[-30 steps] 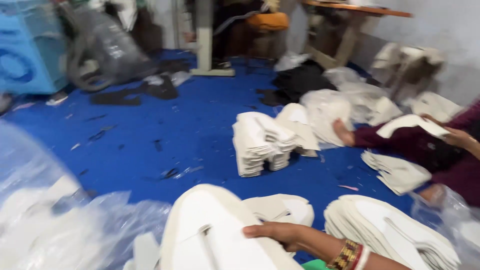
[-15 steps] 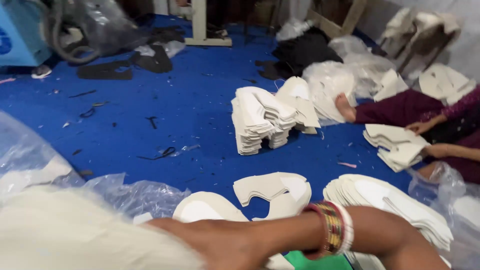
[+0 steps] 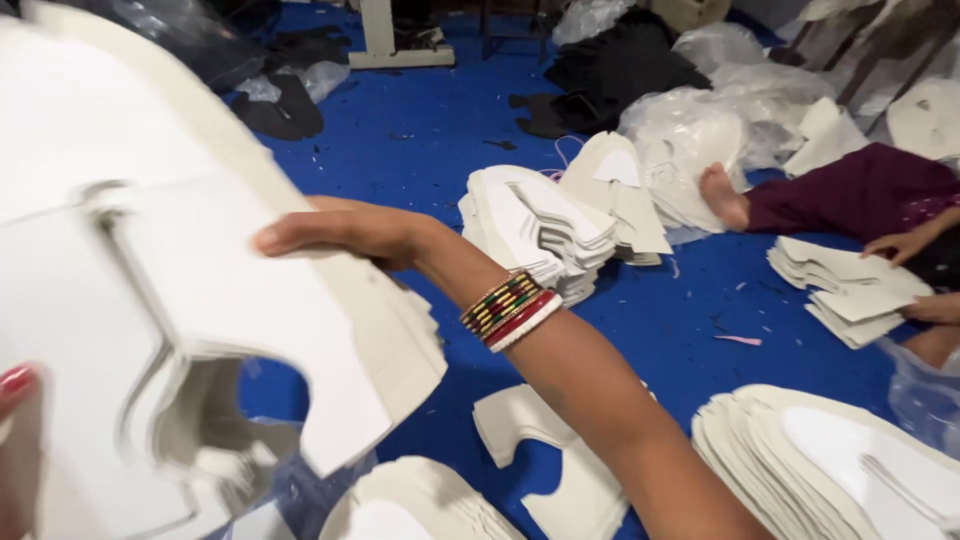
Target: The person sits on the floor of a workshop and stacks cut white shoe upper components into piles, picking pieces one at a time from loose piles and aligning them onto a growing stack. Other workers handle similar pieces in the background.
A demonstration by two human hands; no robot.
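Note:
A thick stack of white cut sheet pieces (image 3: 150, 300) with notched outlines is held up close and fills the left side. My right hand (image 3: 340, 232) reaches across from the lower right and grips the stack's top edge, thumb on its face. Striped bangles (image 3: 508, 310) ring that wrist. Of my left hand (image 3: 12, 392) only a red-nailed fingertip shows, pressed against the stack's lower left edge; the rest is out of frame.
On the blue floor (image 3: 420, 150) lie more white piles: one in the middle (image 3: 540, 235), one at the lower right (image 3: 830, 470), one at the bottom (image 3: 420, 505). A seated co-worker's foot (image 3: 722, 195) and hands (image 3: 900, 245) are at the right beside another pile (image 3: 850, 290). Black cloth (image 3: 620, 70) lies at the back.
The white stack has come up from low in front of me to close before the camera. My right arm has swung up and left with it.

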